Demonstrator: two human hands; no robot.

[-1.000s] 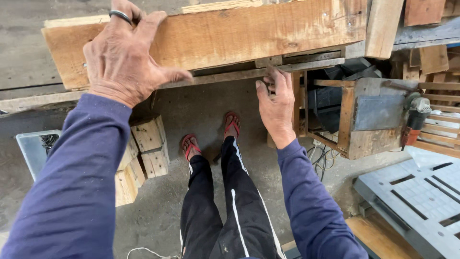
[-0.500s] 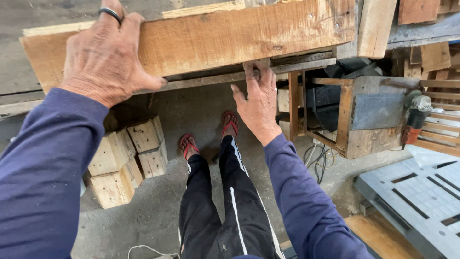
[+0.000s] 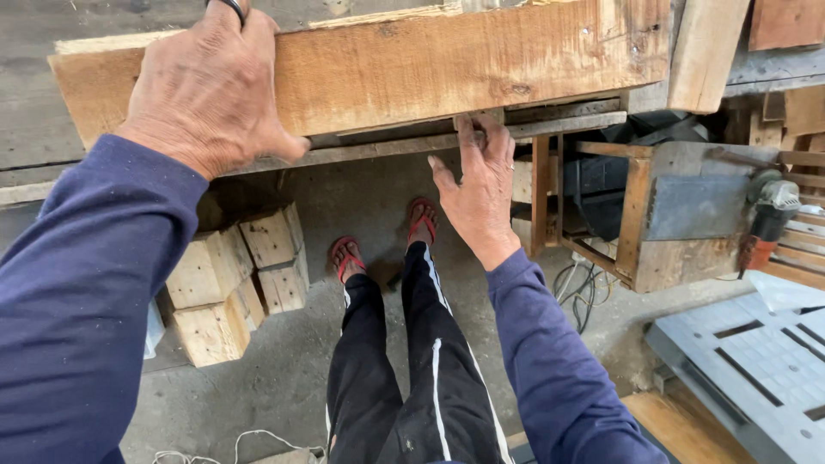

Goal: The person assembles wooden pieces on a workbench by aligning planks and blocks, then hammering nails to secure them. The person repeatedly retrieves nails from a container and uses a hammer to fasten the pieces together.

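The left hand [image 3: 210,86] lies flat on a thick wooden plank [image 3: 447,60], palm down, fingers curled over its far top edge and thumb pressed against its near face; a dark ring [image 3: 230,7] sits on one finger. The plank runs crosswise from under this hand, past the right hand, to the right. The right hand [image 3: 477,185] reaches up from below, fingers nearly straight and together, their tips touching a thin grey slat [image 3: 387,148] that runs just under the plank. Whether this hand grips the slat or only presses on it cannot be told. The thumb stands free to the left.

Below the left hand, on the concrete floor [image 3: 284,369], lies a cluster of short wooden blocks [image 3: 236,279], touching one another. Between and beneath the hands stand the person's feet in red sandals [image 3: 348,256], with black trousers [image 3: 412,378] striped white. Right of the right hand is a wooden frame [image 3: 636,215] with cables [image 3: 580,296] at its foot. Further right an angle grinder [image 3: 769,215] rests on stacked boards, and below it lies a grey plastic pallet [image 3: 748,361].
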